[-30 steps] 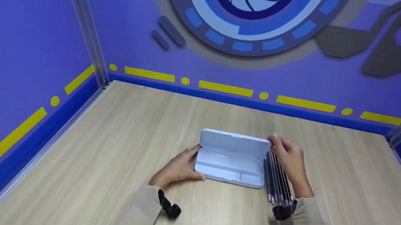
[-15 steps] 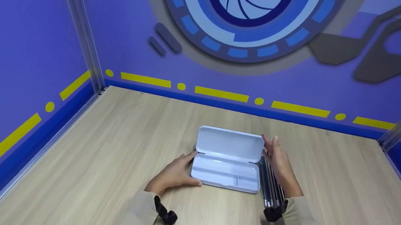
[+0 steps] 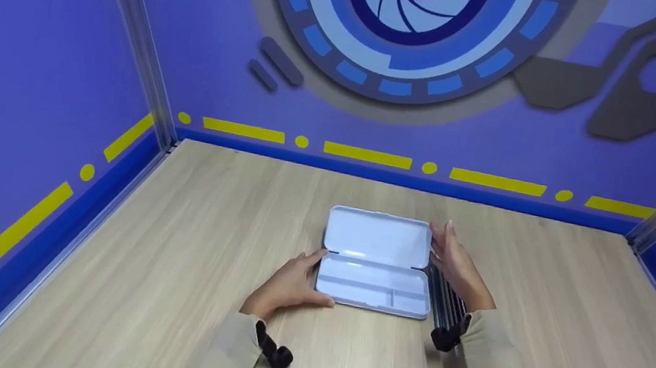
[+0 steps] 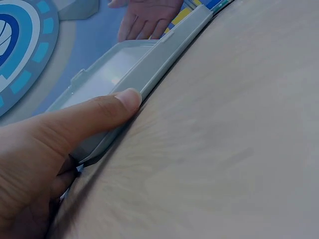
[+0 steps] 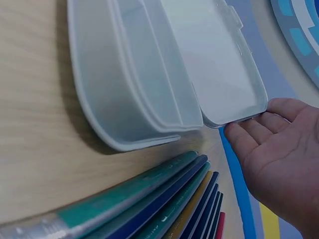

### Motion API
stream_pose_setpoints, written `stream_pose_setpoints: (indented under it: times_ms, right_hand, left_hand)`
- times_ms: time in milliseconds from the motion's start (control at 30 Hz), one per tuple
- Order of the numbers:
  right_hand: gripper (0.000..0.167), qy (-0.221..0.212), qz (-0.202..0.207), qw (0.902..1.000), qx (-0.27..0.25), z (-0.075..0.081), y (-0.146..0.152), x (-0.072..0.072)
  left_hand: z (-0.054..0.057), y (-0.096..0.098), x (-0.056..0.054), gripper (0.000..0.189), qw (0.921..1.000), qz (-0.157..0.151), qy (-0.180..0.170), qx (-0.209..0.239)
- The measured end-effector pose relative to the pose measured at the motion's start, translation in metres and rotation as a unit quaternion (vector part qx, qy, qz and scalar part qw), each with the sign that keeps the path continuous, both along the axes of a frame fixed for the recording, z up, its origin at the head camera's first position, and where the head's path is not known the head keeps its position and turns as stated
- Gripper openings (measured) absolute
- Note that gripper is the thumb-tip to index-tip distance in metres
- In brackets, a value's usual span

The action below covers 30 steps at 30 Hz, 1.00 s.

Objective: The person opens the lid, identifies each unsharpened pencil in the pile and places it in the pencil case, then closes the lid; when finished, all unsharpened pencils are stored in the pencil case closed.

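Note:
A white pencil case [image 3: 355, 271] lies on the table with its hinged lid [image 3: 378, 237] raised and leaning back. Inside are a long compartment and smaller divided ones, with nothing seen in them. My left hand [image 3: 290, 283] holds the case's left end; in the left wrist view the thumb [image 4: 112, 110] presses its front wall. At the lid's right edge is my right hand [image 3: 459, 270], fingers extended and touching it, palm showing in the right wrist view. Several pencils [image 5: 149, 201] lie side by side just right of the case, partly hidden by the right hand in the head view.
The wood-grain table [image 3: 226, 209] stretches around the case. Purple panels with yellow markings [image 3: 368, 155] stand at the back and sides. A black wrist camera [image 3: 281, 359] is strapped to each sleeve.
The lid has swung further back from its more upright position. My right hand has gone from pinching the lid's corner to extended fingers at its edge. The left hand stays at the case.

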State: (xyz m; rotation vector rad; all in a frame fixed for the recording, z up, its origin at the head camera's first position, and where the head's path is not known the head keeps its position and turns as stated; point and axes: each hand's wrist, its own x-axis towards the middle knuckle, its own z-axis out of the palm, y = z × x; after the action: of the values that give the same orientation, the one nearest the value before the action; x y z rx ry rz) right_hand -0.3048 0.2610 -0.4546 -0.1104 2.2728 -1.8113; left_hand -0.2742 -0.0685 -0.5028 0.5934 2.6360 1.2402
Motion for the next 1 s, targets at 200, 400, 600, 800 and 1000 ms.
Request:
stream_pose_setpoints:
  times_ms: [200, 400, 600, 800, 1000]
  right_hand:
    - [0.091, -0.026, 0.009, 0.9996, 0.009, -0.008, -0.003, -0.006]
    - [0.097, -0.059, -0.003, 0.9981, 0.02, -0.016, -0.002, -0.011]
    - [0.099, -0.069, -0.021, 0.9974, 0.005, -0.018, 0.0, -0.012]
    - [0.09, -0.06, -0.031, 0.9968, -0.044, -0.016, 0.003, -0.01]
    - [0.083, -0.045, -0.026, 0.9978, -0.041, -0.005, 0.006, -0.005]
  left_hand:
    - [-0.001, -0.001, 0.001, 0.105, 1.0, 0.005, -0.005, 0.004]
    - [-0.001, 0.001, 0.002, 0.105, 0.9999, 0.009, -0.006, -0.001]
    - [-0.001, 0.003, 0.001, 0.105, 0.9999, 0.015, -0.009, 0.001]
    - [-0.002, 0.002, 0.0, 0.104, 1.0, 0.009, 0.001, -0.001]
    - [-0.002, 0.0, 0.001, 0.104, 1.0, 0.003, 0.001, 0.003]
